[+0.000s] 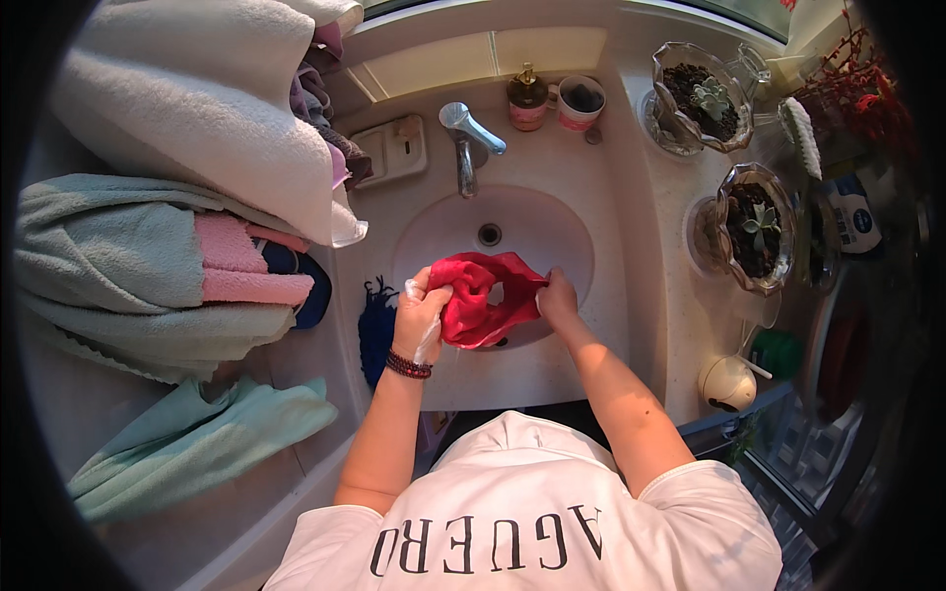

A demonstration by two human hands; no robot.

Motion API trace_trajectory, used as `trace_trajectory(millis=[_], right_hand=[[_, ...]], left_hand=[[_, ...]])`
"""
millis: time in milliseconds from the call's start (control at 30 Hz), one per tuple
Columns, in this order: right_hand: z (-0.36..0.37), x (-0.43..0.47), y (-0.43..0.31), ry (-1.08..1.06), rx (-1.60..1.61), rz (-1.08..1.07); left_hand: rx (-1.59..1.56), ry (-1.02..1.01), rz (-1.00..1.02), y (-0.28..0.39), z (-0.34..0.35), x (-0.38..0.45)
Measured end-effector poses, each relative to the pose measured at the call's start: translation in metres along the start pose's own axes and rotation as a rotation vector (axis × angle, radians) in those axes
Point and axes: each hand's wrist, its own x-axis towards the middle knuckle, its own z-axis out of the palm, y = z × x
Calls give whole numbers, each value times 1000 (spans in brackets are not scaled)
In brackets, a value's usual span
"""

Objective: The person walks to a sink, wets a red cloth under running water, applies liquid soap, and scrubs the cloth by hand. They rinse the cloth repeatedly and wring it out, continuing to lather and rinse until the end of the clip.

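Observation:
A red cloth (473,325), bunched and creased with a gap through its middle, is stretched between my two hands over an oval sink basin (429,214). My left hand (420,318) grips its left edge, thumb on top. White streaks that look like lather run over that hand down to a beaded bracelet. On the other side my right hand (559,299) pinches the cloth's right corner. Behind the cloth the round drain (489,234) is visible. A chrome faucet (465,148) with a single lever rises at the basin's back; no water is seen running.
Left of the basin lies a dark blue fringed cloth (377,332). Towels (199,125) hang along the left wall. A soap dish (392,151), a pump bottle (528,100) and a mug (580,103) stand behind. Glass bowls with succulents (757,229) and a small white camera-like device (728,384) line the right ledge.

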Motion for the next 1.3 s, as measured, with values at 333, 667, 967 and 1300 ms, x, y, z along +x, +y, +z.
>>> trace_trajectory(millis=[333,667,967,1300], right_hand=[[-106,-38,-9,422,-7,-654],[-146,-22,-57,-277,1165,244],[-85,-2,-47,-365,1565,542],[-22,-87,-75,-307,1068,-294]], left_hand=[[1295,472,328,-61,-134,68],[227,-8,-129,-58,-171,101],[-551,31,-367,-62,-90,51],[-422,-137,-122,-61,-14,13]])
